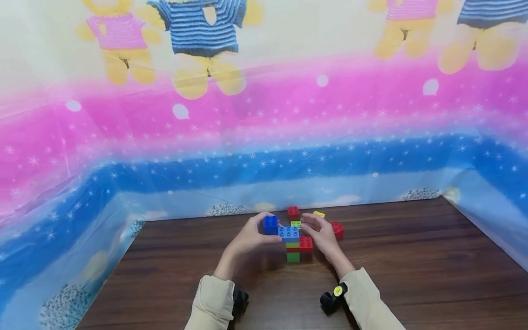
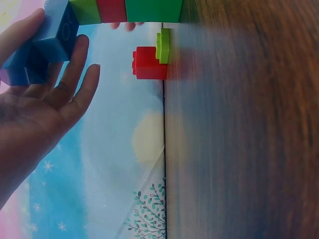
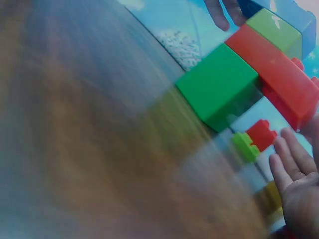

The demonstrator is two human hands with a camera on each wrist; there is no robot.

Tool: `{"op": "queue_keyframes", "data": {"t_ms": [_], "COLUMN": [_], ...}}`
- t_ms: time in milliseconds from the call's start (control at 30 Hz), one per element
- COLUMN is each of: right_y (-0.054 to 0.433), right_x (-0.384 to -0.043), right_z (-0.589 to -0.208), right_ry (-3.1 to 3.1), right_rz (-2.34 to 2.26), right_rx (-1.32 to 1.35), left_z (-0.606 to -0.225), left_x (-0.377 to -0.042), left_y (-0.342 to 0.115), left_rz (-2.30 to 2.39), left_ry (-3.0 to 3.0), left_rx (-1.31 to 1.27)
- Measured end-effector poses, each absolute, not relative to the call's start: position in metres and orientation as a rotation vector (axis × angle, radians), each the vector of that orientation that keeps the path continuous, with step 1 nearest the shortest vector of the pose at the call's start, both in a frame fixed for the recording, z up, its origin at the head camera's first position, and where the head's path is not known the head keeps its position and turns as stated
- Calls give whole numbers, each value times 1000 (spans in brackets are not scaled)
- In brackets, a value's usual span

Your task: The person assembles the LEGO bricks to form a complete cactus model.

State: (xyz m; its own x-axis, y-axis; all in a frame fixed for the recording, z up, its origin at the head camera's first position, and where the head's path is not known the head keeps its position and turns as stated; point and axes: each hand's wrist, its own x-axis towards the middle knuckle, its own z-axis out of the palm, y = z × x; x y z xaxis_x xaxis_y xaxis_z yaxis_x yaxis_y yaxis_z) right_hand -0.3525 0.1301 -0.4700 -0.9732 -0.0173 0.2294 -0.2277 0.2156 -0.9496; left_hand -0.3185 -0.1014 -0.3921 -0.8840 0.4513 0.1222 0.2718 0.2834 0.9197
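Observation:
A small tower of toy building bricks stands on the table in front of me. Its base is a green brick [image 1: 293, 257], with a red brick [image 1: 306, 244] jutting right, a light green brick [image 3: 275, 32] above that and a light blue brick [image 1: 289, 234] on top. A dark blue brick [image 1: 270, 224] adjoins the light blue one on the left. My left hand [image 1: 247, 236] holds the blue bricks between thumb and fingers. Beside the tower's right side is my right hand [image 1: 323, 233], fingers extended and apart; its thumb is near the red brick, contact unclear.
Behind the tower are a loose red brick [image 1: 293, 212] and a light green brick [image 1: 295, 224]. A yellow brick [image 1: 319, 214] and another red brick [image 1: 338, 230] lie beyond my right hand. A printed cloth [image 1: 231, 178] borders the brown wooden table [image 1: 165, 275] at the back and sides.

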Motion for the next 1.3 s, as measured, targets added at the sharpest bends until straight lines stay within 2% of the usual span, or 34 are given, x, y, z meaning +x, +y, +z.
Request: {"op": "queue_keyframes", "data": {"t_ms": [167,767,1300], "right_y": [133,138,137], "right_x": [-358,-378,-387], "right_z": [-465,-465,-467], "right_ry": [-2428,-2624,-2711], "right_rz": [1762,1820,1705], "right_rx": [379,254,506], "left_z": [-396,-395,-395], "left_x": [-316,-318,-320], "left_y": [-103,-98,-102], "left_rz": [1661,1674,1689], "left_ry": [2369,2348,2373], "left_rx": [655,665,632]}}
